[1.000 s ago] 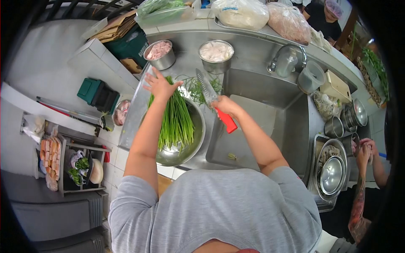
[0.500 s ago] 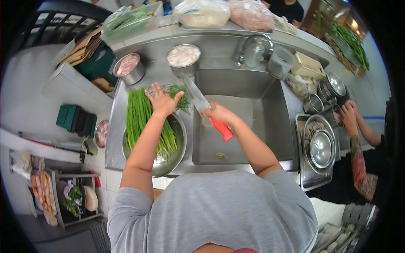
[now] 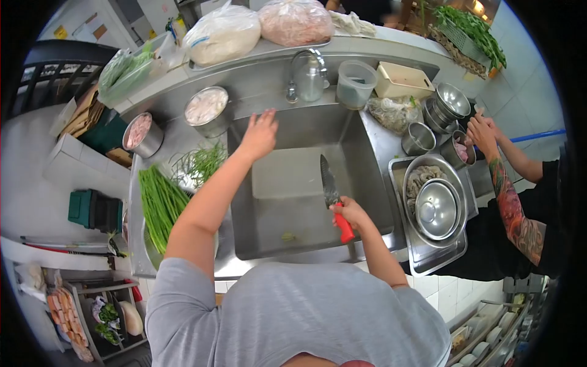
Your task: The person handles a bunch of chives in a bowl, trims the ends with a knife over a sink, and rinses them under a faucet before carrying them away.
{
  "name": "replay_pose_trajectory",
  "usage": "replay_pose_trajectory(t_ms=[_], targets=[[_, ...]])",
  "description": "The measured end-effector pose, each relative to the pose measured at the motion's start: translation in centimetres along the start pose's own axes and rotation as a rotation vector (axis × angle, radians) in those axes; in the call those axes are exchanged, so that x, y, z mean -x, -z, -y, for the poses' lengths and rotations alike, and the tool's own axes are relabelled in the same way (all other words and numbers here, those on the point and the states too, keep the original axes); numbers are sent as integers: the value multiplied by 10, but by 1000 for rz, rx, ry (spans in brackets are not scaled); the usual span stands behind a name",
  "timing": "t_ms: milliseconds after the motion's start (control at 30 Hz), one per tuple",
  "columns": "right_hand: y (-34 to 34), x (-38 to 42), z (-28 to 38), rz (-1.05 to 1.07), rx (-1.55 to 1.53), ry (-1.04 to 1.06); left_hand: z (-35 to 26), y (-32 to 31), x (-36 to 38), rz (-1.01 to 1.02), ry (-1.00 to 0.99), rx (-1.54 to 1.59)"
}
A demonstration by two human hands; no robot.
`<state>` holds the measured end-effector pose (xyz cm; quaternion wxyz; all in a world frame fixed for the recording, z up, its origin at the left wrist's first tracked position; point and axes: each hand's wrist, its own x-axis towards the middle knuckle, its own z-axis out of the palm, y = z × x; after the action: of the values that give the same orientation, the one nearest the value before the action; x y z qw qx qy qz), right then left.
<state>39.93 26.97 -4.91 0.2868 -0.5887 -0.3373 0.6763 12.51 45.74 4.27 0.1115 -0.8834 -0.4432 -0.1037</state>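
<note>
While the left hand (image 3: 260, 136) is reaching toward the faucet (image 3: 292, 93) at 12 o'clock, fingers slightly apart, the right hand's (image 3: 351, 213) fingers are clamping the knife (image 3: 329, 181) over the sink (image 3: 266, 226); greens (image 3: 160, 205) are lying at 9. Likely reaching step; next move is calling for blade control.

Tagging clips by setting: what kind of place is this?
Likely a commercial kitchen: a steel sink with a tap, bulk food bags on the ledge, and a co-worker handling food beside steel bowls.
</note>
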Motion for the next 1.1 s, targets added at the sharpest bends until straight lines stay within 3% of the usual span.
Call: replay_pose_trajectory(t_ms=[67,167,267,367,467,567,633,700,767,867,933,1100], targets=[[10,-3,-1,13,-59,1,-17,-20,-45,-3,-91,-53],[18,-13,1,30,-133,4,-27,-58,-105,60,-75,-190],[23,-26,4,65,-171,22,-17,-108,-140,137,212,-209],[25,-43,9,67,-144,60,-20,-107,-143,345,373,-310],[21,-56,31,113,-237,57,-21,-104,-135,216,454,-254],[25,-99,52,202,-260,22,-56,-47,-149,394,452,340],[23,-130,76,211,-439,-93,-65,-67,-155,105,350,504],[22,-178,95,96,-770,-187,-75,-57,-164,99,451,714],[34,-206,128,244,-1008,-421,-80,-36,-172,99,529,833],[36,-239,159,188,-1161,-375,-76,-15,-178,98,610,867],[36,-246,180,271,-1200,-412,-69,-8,-183,80,655,879],[24,-238,212,326,-1281,-331,-80,36,-189,-267,710,1429]])
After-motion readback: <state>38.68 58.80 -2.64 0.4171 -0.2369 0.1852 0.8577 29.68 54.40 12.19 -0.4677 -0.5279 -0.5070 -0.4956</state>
